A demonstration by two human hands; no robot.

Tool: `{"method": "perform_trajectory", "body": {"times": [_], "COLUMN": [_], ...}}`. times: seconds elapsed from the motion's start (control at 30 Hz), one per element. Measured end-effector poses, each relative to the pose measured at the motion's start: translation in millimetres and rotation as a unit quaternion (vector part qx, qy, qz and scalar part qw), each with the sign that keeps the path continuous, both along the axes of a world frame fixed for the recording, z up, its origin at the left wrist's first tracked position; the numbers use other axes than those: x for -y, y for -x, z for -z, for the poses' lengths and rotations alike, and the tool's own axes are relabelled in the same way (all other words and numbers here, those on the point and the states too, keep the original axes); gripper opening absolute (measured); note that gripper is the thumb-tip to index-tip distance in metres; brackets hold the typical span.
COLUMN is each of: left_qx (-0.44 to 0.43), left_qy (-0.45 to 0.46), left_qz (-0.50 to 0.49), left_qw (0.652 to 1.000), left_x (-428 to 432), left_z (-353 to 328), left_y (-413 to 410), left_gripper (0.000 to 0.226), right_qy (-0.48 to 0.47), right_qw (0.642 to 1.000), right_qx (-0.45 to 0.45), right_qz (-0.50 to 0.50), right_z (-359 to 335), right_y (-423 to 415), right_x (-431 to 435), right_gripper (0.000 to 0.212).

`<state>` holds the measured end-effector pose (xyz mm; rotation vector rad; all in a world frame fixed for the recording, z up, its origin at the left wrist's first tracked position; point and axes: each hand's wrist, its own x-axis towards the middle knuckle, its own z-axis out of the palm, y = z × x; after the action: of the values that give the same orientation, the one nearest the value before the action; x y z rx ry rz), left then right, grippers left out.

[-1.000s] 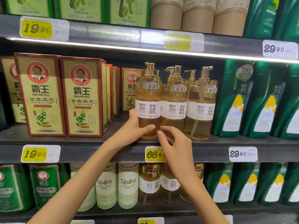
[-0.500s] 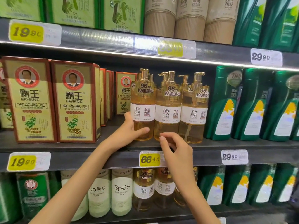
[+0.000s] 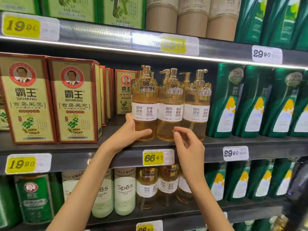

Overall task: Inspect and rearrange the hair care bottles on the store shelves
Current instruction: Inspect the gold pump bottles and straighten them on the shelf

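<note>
Amber pump bottles (image 3: 196, 105): three, front edge of middle shelf (image 3: 250, 144), labels forward. Left hand (image 3: 131, 135) grips leftmost bottle (image 3: 144, 104); right hand (image 3: 190, 147) loosely curled, empty, near middle bottle (image 3: 170, 105). Row nearly faced; other shelves likely pending.

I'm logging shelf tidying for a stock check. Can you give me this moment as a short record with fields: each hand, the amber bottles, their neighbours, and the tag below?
left hand: left hand grips the left amber bottle low on its body
right hand: right hand holds nothing, fingers loosely curled before the middle amber bottle; contact unclear
front row: three upright pump bottles, including the right amber bottle
to the left: Bawang boxes
to the right: green bottles
below: yellow price tag starting 66
</note>
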<state>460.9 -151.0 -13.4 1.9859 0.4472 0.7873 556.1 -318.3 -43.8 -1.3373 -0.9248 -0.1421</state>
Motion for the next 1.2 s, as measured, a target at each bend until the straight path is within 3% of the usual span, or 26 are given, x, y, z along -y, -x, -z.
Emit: {"method": "perform_trajectory", "body": {"times": [0.23, 0.4, 0.63, 0.77, 0.9, 1.1, 1.2], "left_qx": [0.018, 0.032, 0.04, 0.062, 0.085, 0.094, 0.092], "left_qy": [0.008, 0.02, 0.03, 0.048, 0.055, 0.058, 0.063], "left_qz": [0.001, -0.005, 0.006, -0.007, 0.008, 0.009, 0.001], "left_qw": [1.0, 0.999, 0.999, 0.997, 0.995, 0.994, 0.994], "left_x": [1, -1, 0, 2, 4, 7, 4], "left_z": [0, -2, -2, -4, -4, -6, -4], "left_y": [0, -1, 0, 1, 2, 2, 2], "left_gripper": [0.066, 0.082, 0.069, 0.045, 0.026, 0.023, 0.024], "right_qy": [-0.037, -0.047, 0.051, 0.08, 0.163, 0.204, 0.27], "right_qw": [0.999, 0.993, 0.971, 0.963, 0.925, 0.908, 0.866], "right_qx": [0.014, 0.088, 0.204, 0.217, 0.272, 0.287, 0.327], "right_qz": [0.035, 0.066, 0.11, 0.141, 0.209, 0.226, 0.264], "right_z": [-2, -44, -83, -100, -112, -128, -130], "right_y": [-2, -14, -23, -24, -25, -28, -29], "right_x": [1, 0, -15, -24, -34, -34, -31], "right_gripper": [0.017, 0.026, 0.049, 0.057, 0.067, 0.067, 0.071]}}
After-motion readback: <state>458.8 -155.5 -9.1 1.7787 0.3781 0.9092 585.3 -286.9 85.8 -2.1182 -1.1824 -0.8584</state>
